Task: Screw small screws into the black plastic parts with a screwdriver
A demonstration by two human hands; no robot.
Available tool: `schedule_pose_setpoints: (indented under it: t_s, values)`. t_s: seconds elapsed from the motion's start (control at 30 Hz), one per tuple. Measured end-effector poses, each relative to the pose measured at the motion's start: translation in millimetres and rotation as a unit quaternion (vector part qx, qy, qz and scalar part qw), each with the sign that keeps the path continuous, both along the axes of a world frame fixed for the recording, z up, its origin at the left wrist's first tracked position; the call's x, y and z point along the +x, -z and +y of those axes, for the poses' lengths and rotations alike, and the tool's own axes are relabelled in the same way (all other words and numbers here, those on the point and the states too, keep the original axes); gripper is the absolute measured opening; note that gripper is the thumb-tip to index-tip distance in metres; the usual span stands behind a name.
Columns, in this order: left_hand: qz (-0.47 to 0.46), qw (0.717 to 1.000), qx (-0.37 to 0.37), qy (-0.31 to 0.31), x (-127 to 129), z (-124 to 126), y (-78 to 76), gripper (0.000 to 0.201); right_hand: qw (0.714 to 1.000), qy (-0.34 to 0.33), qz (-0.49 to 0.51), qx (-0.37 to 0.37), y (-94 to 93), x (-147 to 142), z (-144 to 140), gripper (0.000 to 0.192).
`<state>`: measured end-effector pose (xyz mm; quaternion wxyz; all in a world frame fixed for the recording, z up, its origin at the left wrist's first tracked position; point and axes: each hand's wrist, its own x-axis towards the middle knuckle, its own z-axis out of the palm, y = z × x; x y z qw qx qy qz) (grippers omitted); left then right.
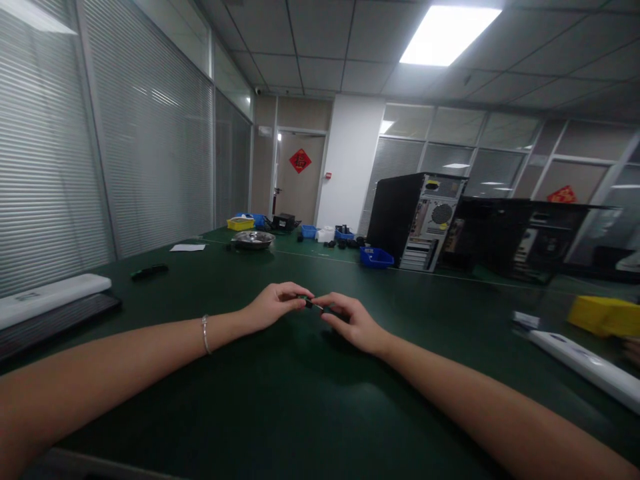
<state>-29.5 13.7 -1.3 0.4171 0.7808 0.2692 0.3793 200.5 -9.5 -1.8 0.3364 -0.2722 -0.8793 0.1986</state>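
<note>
Hands: the left hand and right hand are meeting fingertip to fingertip, both pinching a small dark part just above the table.
Surface: a dark green table is stretching across the room, the forearms resting on it.
Left side: a white bar and a small dark tool are lying near the blinds.
Far end: a metal dish, blue bins and an open computer tower are sitting there.
Right side: a yellow box is showing blurred.
Room: a ceiling light is glowing; a red sign is hanging on the door.
</note>
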Motion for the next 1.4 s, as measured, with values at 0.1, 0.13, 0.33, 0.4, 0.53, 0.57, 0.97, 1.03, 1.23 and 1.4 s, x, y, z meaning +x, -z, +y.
schedule_pose_setpoints:
  t_s: [0.1,0.13,0.33,0.4,0.53,0.57,0.97,1.03,1.23,1.4]
  values:
    - [-0.041,0.998,-0.049,0.005,0,3,3.1,0.03,1.0,0.013,0.002,0.002,0.1,0,0,0.03]
    - [-0.058,0.996,-0.069,0.006,0,4,4.3,0.032,1.0,0.016,0.004,0.003,0.1,0,-1,0.03]
    - [-0.078,0.985,-0.15,0.023,1,5,6.7,0.029,1.0,0.006,-0.013,0.006,-0.9,1,0,0.032]
    - [-0.082,0.985,-0.148,0.029,2,5,6.5,0.03,0.999,-0.001,-0.04,0.014,-1.5,1,0,0.032]
    - [-0.116,0.977,-0.18,0.024,1,5,6.2,0.041,0.997,-0.018,-0.067,0.034,-1.7,1,0,0.031]
    - [-0.123,0.974,-0.191,0.022,0,5,6.1,0.04,0.997,-0.018,-0.069,0.036,-1.6,1,0,0.031]
    - [-0.072,0.984,-0.162,0.011,3,6,6.2,0.03,0.998,0.026,-0.034,0.044,-1.6,-3,-4,0.033]
    - [-0.035,0.991,-0.126,0.024,3,4,6.1,0.031,0.998,0.033,-0.038,0.05,-1.6,-3,-4,0.032]
    - [0.072,0.996,0.042,-0.002,0,-3,0.6,0.042,0.997,0.028,-0.055,0.042,-1.7,-2,-2,0.031]
    - [0.103,0.988,0.11,-0.022,-2,-6,-2.0,0.033,0.997,0.037,-0.057,0.032,-1.6,-2,-1,0.031]
